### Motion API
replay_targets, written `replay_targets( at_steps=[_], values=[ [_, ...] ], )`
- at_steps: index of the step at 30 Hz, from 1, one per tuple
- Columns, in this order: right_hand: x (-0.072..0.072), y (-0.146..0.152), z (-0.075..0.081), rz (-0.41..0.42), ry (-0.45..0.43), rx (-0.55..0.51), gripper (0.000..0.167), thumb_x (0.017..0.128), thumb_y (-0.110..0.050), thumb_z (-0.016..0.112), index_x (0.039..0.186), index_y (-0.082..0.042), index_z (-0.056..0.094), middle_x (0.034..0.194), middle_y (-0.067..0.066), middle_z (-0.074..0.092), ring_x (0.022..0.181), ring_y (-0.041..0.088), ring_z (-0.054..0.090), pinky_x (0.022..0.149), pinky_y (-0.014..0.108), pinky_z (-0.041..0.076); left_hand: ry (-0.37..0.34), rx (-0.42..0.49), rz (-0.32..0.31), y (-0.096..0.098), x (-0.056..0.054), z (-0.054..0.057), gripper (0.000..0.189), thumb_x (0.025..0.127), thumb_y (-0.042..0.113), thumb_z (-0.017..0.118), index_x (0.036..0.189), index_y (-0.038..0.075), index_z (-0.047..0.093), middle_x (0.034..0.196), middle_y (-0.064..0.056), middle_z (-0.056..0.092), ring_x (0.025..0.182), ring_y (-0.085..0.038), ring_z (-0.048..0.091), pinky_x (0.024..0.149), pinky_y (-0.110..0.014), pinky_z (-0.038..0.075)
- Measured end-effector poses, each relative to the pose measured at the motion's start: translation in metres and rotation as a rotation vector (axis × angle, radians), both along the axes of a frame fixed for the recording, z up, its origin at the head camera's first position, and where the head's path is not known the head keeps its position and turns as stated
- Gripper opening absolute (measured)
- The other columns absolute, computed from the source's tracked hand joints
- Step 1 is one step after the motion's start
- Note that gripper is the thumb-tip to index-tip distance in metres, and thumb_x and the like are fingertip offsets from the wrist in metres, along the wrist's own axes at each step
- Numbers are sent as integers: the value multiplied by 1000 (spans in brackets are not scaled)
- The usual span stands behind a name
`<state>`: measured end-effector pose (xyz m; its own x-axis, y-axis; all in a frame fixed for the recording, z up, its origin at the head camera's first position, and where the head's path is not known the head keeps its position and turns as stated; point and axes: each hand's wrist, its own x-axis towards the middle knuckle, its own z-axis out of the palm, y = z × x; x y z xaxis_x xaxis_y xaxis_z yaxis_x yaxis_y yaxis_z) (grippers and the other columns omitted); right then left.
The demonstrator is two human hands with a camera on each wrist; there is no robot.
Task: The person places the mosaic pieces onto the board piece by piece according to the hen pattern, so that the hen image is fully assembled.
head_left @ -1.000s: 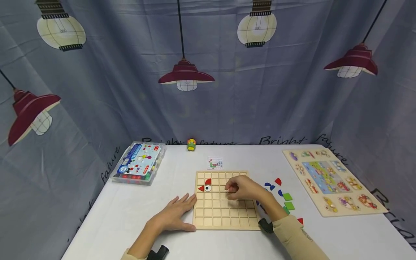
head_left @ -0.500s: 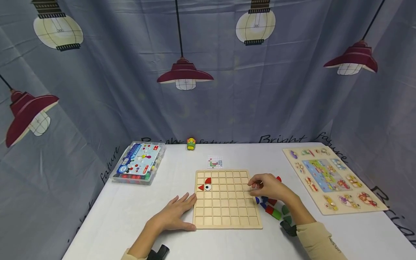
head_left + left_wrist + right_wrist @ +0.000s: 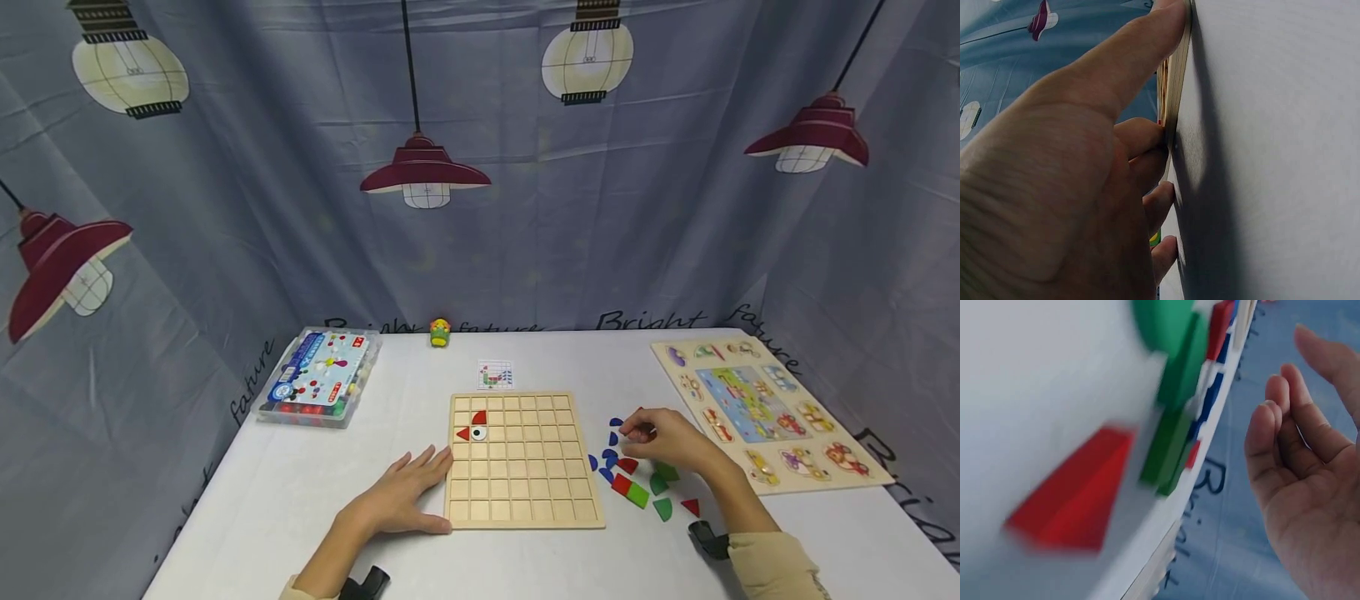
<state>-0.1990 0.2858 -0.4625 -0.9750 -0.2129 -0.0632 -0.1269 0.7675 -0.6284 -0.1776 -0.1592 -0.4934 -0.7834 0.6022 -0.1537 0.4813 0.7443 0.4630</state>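
My left hand (image 3: 405,493) lies with fingers spread at the left edge of a wooden grid board (image 3: 532,468); in the left wrist view the thumb (image 3: 1141,53) presses on the board's side. On the board sit a red quarter-round piece (image 3: 479,417), a red triangle (image 3: 463,433) and a white eye disc (image 3: 478,433). My right hand (image 3: 678,439) is over the loose pieces right of the board, fingers loosely bent, thumb apart, nothing between them. Close by are blue half-rounds (image 3: 611,458), a red quarter-round (image 3: 627,466), a green square (image 3: 637,495) and a red triangle (image 3: 1075,494).
A small pattern card (image 3: 496,375) lies behind the board. At the back left stands a clear plastic case (image 3: 322,369) with coloured parts, and a small toy figure (image 3: 440,332) stands at the back edge. A wooden picture puzzle (image 3: 772,417) is at the right.
My right hand has moved right, from over the board to above the loose pieces. The left hand has stayed at the board's edge, and the pieces on the board are unchanged.
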Motion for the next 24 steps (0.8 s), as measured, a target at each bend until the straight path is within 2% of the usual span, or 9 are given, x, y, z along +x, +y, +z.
replay_targets(
  at_steps=[6, 12, 18, 24],
  values=[
    [1, 22, -8, -61, -43, 33, 27, 77, -18, 80, 97, -4, 68, 80, 0, 58, 77, 14, 51, 62, 19, 44, -2, 6, -6, 0, 0, -1, 102, 75, 63, 71, 153, 11, 31, 162, -2, 27, 151, -29, 21, 121, -57, 14],
    [-2, 38, -13, -88, -60, 54, 30, 75, -20, 82, 98, -5, 69, 81, 1, 59, 78, 15, 52, 62, 18, 44, 3, 8, 0, -1, -1, 0, 102, 75, 62, 72, 153, 11, 31, 162, -1, 28, 151, -28, 21, 122, -56, 14],
    [-1, 49, -13, -109, -107, 63, 36, 73, -21, 84, 100, -3, 69, 81, 2, 58, 79, 16, 51, 60, 19, 42, -1, 3, -2, 0, 0, 0, 103, 75, 62, 72, 154, 12, 30, 162, -1, 27, 151, -28, 21, 122, -56, 14],
    [3, 53, -12, -84, -99, 66, 34, 73, -20, 84, 99, -3, 70, 81, 1, 59, 76, 14, 50, 60, 20, 41, 7, -5, -3, 0, 0, 1, 103, 74, 62, 72, 153, 11, 30, 162, -1, 27, 151, -28, 21, 122, -56, 14]
  ],
)
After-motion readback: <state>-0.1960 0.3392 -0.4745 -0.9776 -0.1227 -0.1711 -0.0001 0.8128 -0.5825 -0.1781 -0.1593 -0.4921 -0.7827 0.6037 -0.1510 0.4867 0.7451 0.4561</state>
